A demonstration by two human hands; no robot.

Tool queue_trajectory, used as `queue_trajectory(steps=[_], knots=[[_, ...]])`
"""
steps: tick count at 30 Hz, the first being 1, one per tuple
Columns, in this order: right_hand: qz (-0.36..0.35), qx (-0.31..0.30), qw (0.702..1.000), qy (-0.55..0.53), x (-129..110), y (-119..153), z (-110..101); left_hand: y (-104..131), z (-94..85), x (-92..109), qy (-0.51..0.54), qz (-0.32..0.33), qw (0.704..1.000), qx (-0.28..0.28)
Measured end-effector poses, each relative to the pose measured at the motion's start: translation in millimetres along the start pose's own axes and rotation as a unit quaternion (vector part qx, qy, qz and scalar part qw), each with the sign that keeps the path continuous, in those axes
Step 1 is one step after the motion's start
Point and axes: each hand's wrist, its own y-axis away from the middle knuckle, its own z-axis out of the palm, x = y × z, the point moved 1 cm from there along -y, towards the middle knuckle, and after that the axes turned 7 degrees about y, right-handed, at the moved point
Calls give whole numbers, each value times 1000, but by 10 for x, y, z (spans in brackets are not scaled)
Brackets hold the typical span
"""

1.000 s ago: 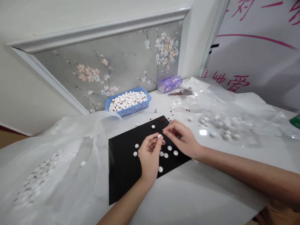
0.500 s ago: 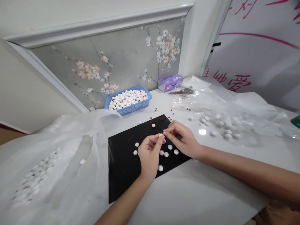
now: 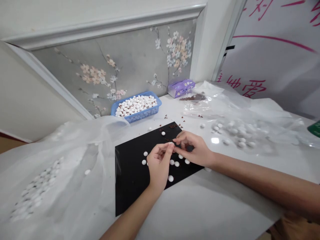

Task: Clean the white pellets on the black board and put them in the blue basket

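Observation:
Between the thumb and fingers of my left hand [image 3: 160, 161] a small white ball [image 3: 171, 143] is pinched above the black mat [image 3: 130, 180]. My right hand [image 3: 193, 148] is right beside that ball, its thumb tip close against it and its index finger lifted a little apart from the thumb. No object shows plainly between the right fingers. Several loose white balls [image 3: 177, 164] lie on the mat around and under both hands. Small brown star-shaped bits [image 3: 172, 126] are heaped at the mat's far corner, with more scattered on the table beyond.
A blue basket [image 3: 143, 117] full of white balls with brown bits stands by the wall. Next to it is a purple tissue pack [image 3: 181, 88]. Clear plastic bags hold white balls at right [image 3: 237, 131] and left [image 3: 40, 186]. A green object [image 3: 314, 129] sits at the right edge.
My right thumb and index finger have moved apart from their earlier pinch, and the thumb now lies lower beside the ball. My left hand still holds the ball in nearly the same place.

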Motion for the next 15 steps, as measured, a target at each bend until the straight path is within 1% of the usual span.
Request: queue_trajectory(steps=[3,9,15], knots=[[-4,-9,1000,15,-5,-7,-10,3,-8,-9,0,2,1000,-3],[24,-15,1000,1,-14,13,17,22,-18,-9,2,1,1000,-2],[100,-22,994,-38,-7,37,78,19,-3,26,3,-14,1000,12]])
